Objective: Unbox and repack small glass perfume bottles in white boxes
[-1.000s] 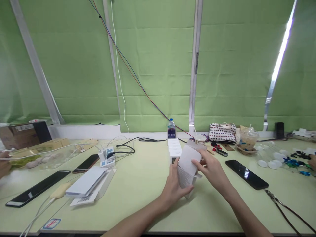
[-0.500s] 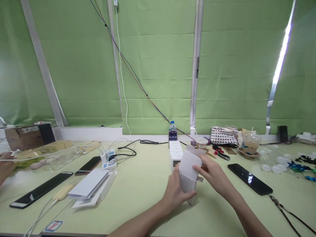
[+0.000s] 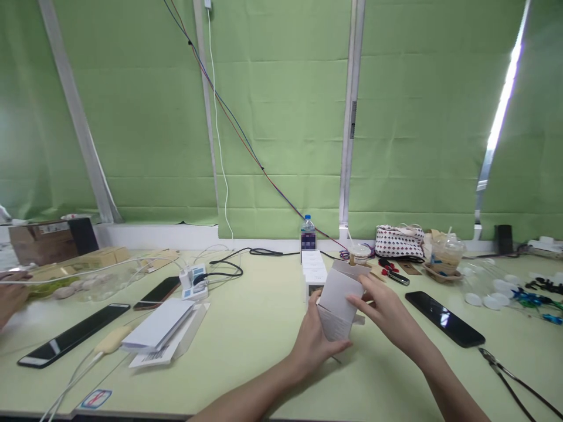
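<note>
A small white cardboard box (image 3: 341,299) is held tilted above the table between my two hands, its flaps sticking out at the top and right. My left hand (image 3: 314,337) wraps its lower left side, thumb along the bottom edge. The fingers of my right hand (image 3: 377,302) pinch the upper right part, near the flap. Whatever lies inside the box is hidden. Just behind it stands a row of similar white boxes (image 3: 313,265), partly covered by the held one.
Folded white sheets (image 3: 160,325), a power strip (image 3: 193,282) and a black phone (image 3: 74,334) lie to the left. On the right are another phone (image 3: 444,318), pliers (image 3: 497,363) and a plastic cup (image 3: 446,255). Another person's hand (image 3: 12,296) shows at the far left.
The box has tilted slightly further to the right and sits a little lower. Both hands keep their grip on it.
</note>
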Motion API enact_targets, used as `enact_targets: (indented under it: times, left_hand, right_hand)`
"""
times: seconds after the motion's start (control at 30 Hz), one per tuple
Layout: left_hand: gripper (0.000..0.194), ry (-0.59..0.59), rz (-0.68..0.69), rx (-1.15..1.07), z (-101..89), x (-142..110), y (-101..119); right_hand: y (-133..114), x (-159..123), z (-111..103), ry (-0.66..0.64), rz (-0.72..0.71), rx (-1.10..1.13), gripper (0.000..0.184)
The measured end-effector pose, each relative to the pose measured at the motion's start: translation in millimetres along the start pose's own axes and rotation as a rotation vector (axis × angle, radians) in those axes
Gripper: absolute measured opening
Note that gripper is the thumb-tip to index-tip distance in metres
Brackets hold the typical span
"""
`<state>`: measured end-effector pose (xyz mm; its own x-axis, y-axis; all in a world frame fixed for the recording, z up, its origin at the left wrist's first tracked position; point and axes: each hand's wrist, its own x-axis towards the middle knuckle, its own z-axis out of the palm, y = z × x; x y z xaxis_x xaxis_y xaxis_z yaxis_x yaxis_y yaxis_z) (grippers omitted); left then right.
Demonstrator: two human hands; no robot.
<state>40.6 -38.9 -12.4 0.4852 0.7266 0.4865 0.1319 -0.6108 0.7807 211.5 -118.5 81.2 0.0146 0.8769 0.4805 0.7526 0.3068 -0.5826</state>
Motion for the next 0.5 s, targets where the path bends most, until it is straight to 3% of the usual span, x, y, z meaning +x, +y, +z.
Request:
enact_targets:
  times: [0.23,0.4,0.5]
  left_hand:
    - [0.093,0.01,-0.049,0.046,-1.7,-1,-4]
    - [0.087,0.017,-0.014,0.045,-4.3,-1,-2]
    - [0.084,0.039,-0.001,0.069,-3.8,-1,-2]
  right_hand:
    - [-1,-1,3,-0.016,-0.034,0.063,0.028]
    - [-6,-1,8,-0.044,-0.052,0.198,0.02]
    - [-6,-1,11,-0.007,-0.029,0.218,0.029]
